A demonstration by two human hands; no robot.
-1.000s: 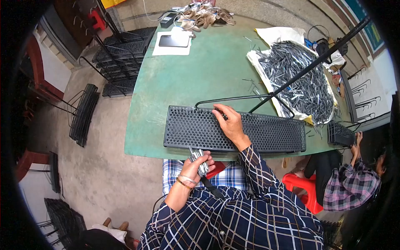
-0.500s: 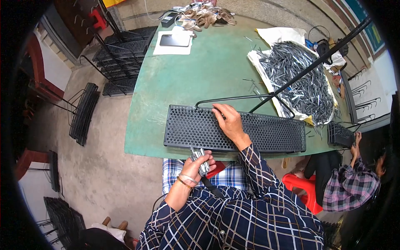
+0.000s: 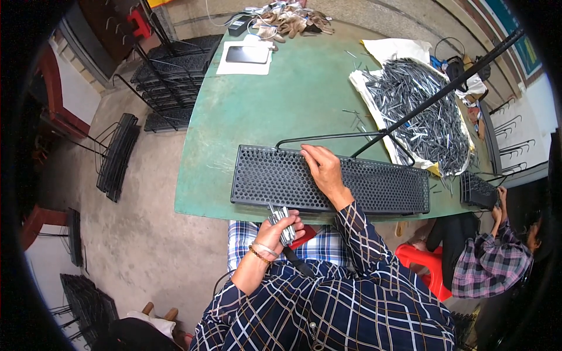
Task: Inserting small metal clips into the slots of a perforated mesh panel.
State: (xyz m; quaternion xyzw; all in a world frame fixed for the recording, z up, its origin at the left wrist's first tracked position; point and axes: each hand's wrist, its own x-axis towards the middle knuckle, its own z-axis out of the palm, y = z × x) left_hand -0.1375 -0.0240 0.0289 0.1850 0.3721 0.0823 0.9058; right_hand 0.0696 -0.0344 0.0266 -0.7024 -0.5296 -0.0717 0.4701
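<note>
A long black perforated tray with rows of round holes lies along the table's near edge, a bent black rod frame joined to its far side. My right hand rests over the tray, fingers bent and drawn together, tips at the holes near its far edge; whatever they pinch is hidden. Below the near edge, my left hand is closed round a bundle of thin grey metal pins, whose ends stick out past the fingers.
A heap of similar pins lies on white sacking at the right of the green table. A phone and gloves lie at the back. On the right, a co-worker's hands touch a similar tray. Black racks stand leftward.
My right hand has shifted very slightly to the right over the tray. The left hand keeps hold of its pins and barely moves.
</note>
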